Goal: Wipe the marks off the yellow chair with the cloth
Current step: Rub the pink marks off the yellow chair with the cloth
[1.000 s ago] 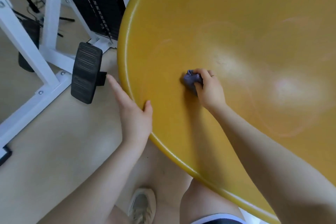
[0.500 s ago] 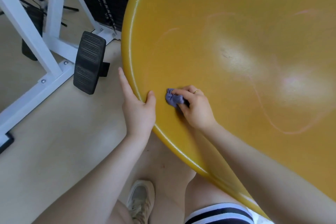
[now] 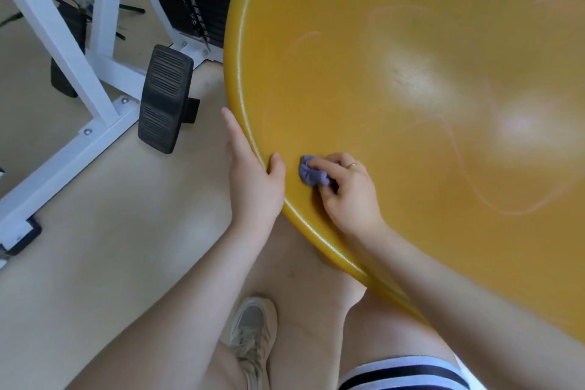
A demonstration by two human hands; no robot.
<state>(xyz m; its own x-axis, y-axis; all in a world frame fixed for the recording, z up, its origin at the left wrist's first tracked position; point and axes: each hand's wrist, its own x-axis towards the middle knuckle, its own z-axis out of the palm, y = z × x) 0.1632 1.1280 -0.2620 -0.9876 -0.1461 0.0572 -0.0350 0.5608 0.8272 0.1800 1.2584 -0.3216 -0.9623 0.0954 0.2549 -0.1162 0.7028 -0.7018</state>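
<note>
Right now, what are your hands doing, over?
Right hand pinching cloth against chair near rim. Left hand gripping rim. Pink marks remain. Nothing in the way.

We see only part of the yellow chair (image 3: 395, 79), its shell cut off at the top and right edges. Most of the cloth (image 3: 311, 175) hides under the right hand (image 3: 345, 190), and the left hand (image 3: 253, 180) hides its fingers behind the rim.
</note>
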